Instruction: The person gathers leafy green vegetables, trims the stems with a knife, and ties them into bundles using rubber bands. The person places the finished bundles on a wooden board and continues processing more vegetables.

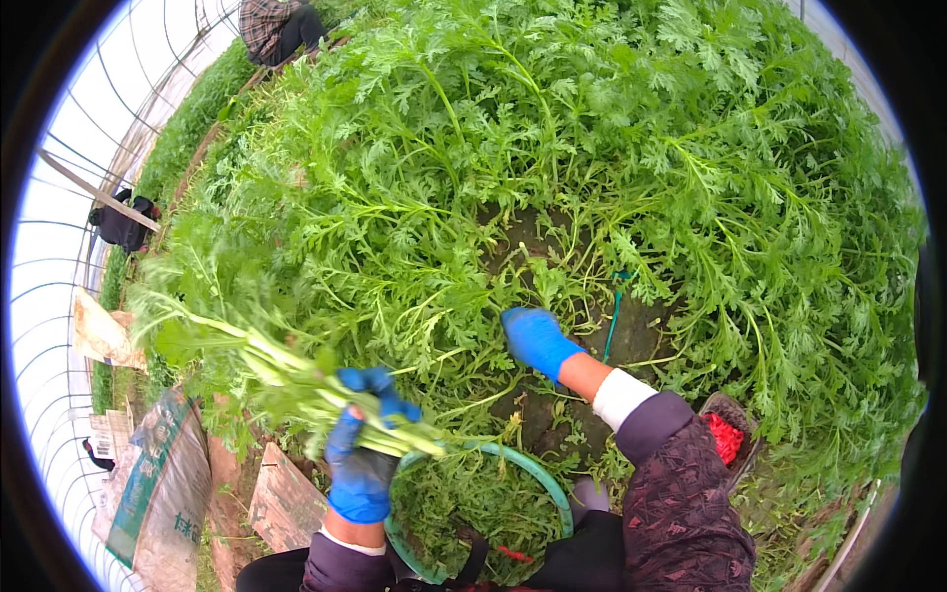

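Note:
My left hand (366, 451), in a blue glove with a torn thumb, grips a bunch of leafy greens (255, 344) by the stems. They look like garland chrysanthemum, with pale cut ends over the rim of a green round tub (558, 494). Motion blurs the leafy end. Loose green leaves (473, 503) fill much of the tub between my legs. My right hand (538, 342), also blue-gloved, reaches down among low stems at the edge of the standing greens (547, 103). Its fingers point away and are hidden, so what they hold does not show. A green cord (614, 318) lies just right of it.
A dark container (740, 470) with a red bundle (723, 438) sits by my right arm. At left are a printed sack (174, 488) and a wooden board (285, 496). Another person (277, 33) crouches at the upper left, near the plastic greenhouse wall (55, 244).

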A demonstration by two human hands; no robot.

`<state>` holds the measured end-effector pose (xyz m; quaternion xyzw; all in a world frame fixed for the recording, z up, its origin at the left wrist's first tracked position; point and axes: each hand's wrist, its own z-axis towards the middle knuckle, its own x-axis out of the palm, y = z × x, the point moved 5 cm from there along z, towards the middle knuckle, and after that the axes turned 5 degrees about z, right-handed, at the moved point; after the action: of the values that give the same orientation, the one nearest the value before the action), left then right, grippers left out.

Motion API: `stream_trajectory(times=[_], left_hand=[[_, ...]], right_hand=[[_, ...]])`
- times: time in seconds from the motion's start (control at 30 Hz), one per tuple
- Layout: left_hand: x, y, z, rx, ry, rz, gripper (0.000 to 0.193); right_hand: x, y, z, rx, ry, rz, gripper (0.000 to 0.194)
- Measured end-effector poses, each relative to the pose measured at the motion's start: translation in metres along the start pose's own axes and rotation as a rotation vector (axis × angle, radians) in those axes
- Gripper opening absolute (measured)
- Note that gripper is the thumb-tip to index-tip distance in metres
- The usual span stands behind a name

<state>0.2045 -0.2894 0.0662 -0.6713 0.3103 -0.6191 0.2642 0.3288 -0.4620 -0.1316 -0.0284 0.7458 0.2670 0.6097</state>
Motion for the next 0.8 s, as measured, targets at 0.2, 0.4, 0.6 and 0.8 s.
stream_trajectory(times=[0.2, 0.4, 0.6, 0.8], left_hand=[[-0.057, 0.081, 0.033, -0.338, -0.455, 0.216, 0.040], [-0.170, 0.011, 0.087, -0.145, -0.666, 0.512, 0.032], [-0.197, -0.021, 0.085, -0.069, -0.570, 0.479, 0.034], [-0.205, -0.055, 0.072, -0.121, -0.520, 0.502, 0.032]], right_hand=[[-0.019, -0.044, 0.048, 0.072, -0.302, 0.310, 0.042], [-0.017, -0.189, 0.045, 0.785, -0.322, 0.987, 0.073], [-0.072, -0.113, -0.008, 0.325, -0.719, 1.235, 0.022], [-0.042, 0.018, -0.037, -0.196, -0.131, 0.011, 0.015]])
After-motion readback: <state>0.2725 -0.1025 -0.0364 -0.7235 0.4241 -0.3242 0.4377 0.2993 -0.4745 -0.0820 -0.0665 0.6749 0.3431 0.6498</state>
